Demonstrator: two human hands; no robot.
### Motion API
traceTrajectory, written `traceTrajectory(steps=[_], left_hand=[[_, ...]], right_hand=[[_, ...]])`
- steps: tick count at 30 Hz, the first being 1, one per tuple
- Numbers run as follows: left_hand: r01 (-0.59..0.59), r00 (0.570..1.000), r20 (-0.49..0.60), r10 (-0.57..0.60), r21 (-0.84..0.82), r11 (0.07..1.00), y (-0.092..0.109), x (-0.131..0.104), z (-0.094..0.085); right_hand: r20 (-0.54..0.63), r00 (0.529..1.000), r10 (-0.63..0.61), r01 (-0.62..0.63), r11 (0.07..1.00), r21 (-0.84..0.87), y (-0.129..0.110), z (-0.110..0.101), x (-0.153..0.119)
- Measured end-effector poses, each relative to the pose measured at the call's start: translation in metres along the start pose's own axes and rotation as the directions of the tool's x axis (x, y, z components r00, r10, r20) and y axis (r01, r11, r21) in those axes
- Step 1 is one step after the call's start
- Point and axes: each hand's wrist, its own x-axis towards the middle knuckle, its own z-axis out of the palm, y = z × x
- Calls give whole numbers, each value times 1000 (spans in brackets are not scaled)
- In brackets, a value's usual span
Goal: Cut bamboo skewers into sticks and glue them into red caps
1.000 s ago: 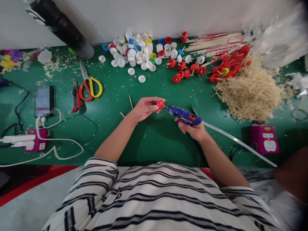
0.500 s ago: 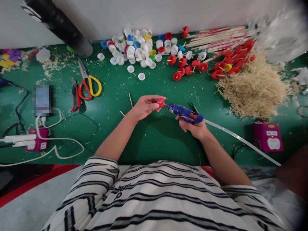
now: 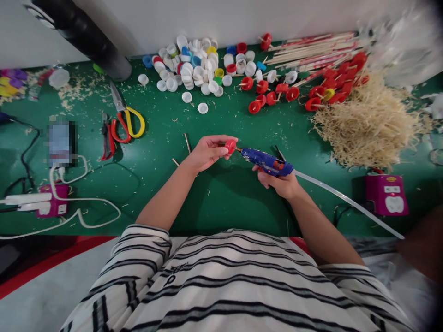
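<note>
Between its thumb and fingers, my left hand (image 3: 208, 153) pinches a red bottle cap (image 3: 230, 146) above the green table (image 3: 221, 203). My right hand (image 3: 278, 182) is wrapped round the handle of a blue glue gun (image 3: 262, 160). The gun's nozzle (image 3: 238, 149) points left at the cap, at or very near it; whether they touch is too small to tell. A long clear glue stick (image 3: 346, 199) sticks out of the gun's back. On the table just left of my left hand lie a nail (image 3: 187, 143) and a short stick (image 3: 176, 162).
Loose white caps (image 3: 188, 76) lie at the back, with red caps on sticks (image 3: 262, 86) and wooden skewers (image 3: 311, 54) to their right. Wood shavings (image 3: 370, 124) and a purple socket block (image 3: 386, 194) are at right. Scissors (image 3: 128, 122), pliers (image 3: 107, 138) and a black bottle (image 3: 86, 39) are at left.
Both hands hold the same things in almost the same place. The view has shifted very slightly.
</note>
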Motion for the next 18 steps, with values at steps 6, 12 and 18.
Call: traceTrajectory(steps=[6,12,18], left_hand=[[3,1000,9,-2,-11,1000,2,0,1],[3,1000,16,-3,-4,1000,1,0,0],[10,1000,10,-10,5,1000,0,0,-2]], right_hand=[[3,1000,-3,3,1000,1,-1,0,1],[6,1000,7,-7,1000,-1,-1,-1,1],[14,1000,-7,7,1000,5,0,-1,0]])
